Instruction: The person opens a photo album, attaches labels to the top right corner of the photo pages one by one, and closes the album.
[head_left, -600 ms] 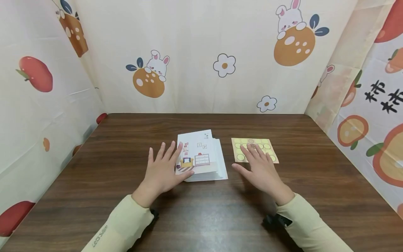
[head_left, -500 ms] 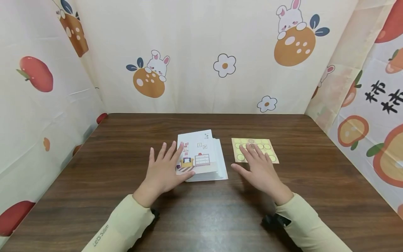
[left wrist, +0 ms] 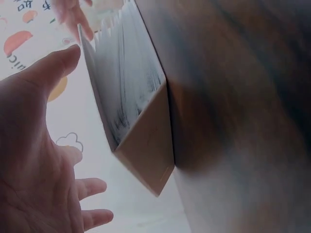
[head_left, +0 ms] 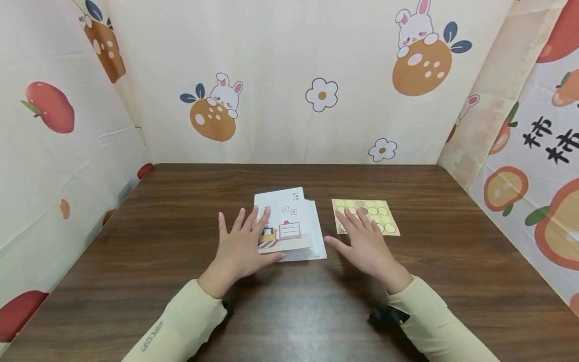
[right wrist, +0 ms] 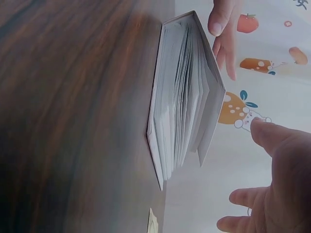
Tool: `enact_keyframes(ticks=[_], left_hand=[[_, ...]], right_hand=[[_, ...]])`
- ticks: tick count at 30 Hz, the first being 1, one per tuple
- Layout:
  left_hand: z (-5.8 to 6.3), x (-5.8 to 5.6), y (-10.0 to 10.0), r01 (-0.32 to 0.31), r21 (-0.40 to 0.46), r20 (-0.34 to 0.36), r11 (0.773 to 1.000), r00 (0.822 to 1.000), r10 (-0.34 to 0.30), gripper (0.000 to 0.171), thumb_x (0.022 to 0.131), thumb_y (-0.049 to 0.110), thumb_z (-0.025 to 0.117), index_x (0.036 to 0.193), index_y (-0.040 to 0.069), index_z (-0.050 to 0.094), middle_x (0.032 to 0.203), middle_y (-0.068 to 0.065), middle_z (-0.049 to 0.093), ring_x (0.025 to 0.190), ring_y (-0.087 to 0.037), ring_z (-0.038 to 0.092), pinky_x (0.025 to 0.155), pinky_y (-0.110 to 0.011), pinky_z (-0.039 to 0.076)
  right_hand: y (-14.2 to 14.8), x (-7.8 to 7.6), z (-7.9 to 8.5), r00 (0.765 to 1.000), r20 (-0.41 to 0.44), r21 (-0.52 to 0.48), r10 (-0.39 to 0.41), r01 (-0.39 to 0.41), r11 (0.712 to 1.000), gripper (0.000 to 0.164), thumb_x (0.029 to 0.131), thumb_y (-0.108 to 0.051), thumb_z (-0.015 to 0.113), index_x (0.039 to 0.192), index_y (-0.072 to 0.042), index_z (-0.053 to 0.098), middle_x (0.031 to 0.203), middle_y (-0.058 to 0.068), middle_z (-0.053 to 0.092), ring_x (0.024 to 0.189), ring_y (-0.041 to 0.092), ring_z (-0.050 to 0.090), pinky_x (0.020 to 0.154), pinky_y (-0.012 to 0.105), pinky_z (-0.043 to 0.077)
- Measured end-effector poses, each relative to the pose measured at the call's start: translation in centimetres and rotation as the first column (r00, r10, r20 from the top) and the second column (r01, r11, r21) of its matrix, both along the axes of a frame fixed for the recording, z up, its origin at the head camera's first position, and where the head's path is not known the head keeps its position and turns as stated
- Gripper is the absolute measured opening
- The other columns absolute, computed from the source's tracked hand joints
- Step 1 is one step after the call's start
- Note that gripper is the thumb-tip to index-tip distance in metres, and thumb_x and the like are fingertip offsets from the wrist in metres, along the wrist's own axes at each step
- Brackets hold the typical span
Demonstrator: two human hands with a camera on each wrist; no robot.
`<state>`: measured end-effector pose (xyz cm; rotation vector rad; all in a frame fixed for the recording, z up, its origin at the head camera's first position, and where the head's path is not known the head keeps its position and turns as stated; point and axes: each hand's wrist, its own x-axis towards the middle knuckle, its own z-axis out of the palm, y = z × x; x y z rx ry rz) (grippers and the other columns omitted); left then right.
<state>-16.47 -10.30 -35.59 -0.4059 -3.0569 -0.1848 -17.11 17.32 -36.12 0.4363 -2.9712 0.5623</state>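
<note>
A thick white hardcover book (head_left: 294, 241) with a drawn room on its front lies on the table, its cover raised over fanned pages. My left hand (head_left: 237, 254) hovers with spread fingers over the book's left side. In the left wrist view, the thumb is close to the cover and the tan spine (left wrist: 146, 145) faces me. To the right, a yellow sheet of round stickers (head_left: 384, 217) lies flat. My right hand (head_left: 367, 249) is held over its near left part, fingers spread and holding nothing. The right wrist view shows the loose page edges (right wrist: 180, 107).
A dark wood-grain table (head_left: 289, 311) carries both things. A cream curtain (head_left: 276, 60) printed with rabbits and flowers stands behind it, with fruit-printed cloth (head_left: 511, 166) along the right and left sides. A black band (head_left: 389, 318) shows at the right sleeve.
Both hands have shifted slightly inward: the left to the right over the book, the right to the left across the sticker sheet. The book and the sheet stay put.
</note>
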Motion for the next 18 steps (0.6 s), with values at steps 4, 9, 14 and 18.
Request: enact_keyframes(ticks=[4,9,14,18], left_hand=[[-0.1,0.0,0.4,0.001,0.005,0.012,1.000,1.000,-0.001,0.102,0.071,0.079,0.047,0.150,0.024,0.015,0.153,-0.007,0.017,0.137,-0.038,0.015,0.098,-0.062,-0.016],[-0.2,0.0,0.8,-0.008,0.005,0.027,1.000,1.000,0.008,0.099,0.072,0.079,0.048,0.150,0.026,0.016,0.153,-0.007,0.017,0.135,-0.040,0.022,0.098,-0.063,-0.016],[-0.2,0.0,1.2,-0.015,0.005,0.040,1.000,0.999,0.015,0.095,0.075,0.075,0.048,0.150,0.027,0.016,0.153,-0.006,0.017,0.134,-0.037,0.026,0.099,-0.065,-0.010],[-0.1,0.0,1.5,-0.017,0.020,0.049,1.000,0.999,0.016,0.092,0.077,0.072,0.051,0.150,0.027,0.017,0.153,-0.007,0.017,0.133,-0.037,0.028,0.100,-0.065,-0.008]], right_hand=[[-0.3,-0.1,0.1,1.000,-0.007,0.003,0.012,-0.012,1.000,0.080,0.086,-0.068,0.041,0.145,-0.014,0.033,0.147,0.015,0.030,0.138,0.038,0.009,0.106,0.058,0.006],[-0.7,-0.2,-0.1,0.999,-0.025,-0.005,0.023,-0.024,1.000,0.079,0.086,-0.066,0.044,0.145,-0.014,0.035,0.146,0.016,0.032,0.137,0.040,0.013,0.106,0.058,0.007],[-0.9,-0.3,-0.1,0.999,-0.013,-0.015,0.031,-0.031,0.999,0.080,0.085,-0.066,0.045,0.145,-0.014,0.034,0.146,0.014,0.033,0.137,0.037,0.014,0.105,0.058,0.009],[-1.0,-0.4,-0.1,0.999,0.005,-0.014,0.035,-0.035,0.999,0.083,0.083,-0.068,0.045,0.146,-0.014,0.033,0.147,0.013,0.033,0.137,0.036,0.014,0.104,0.060,0.011]])
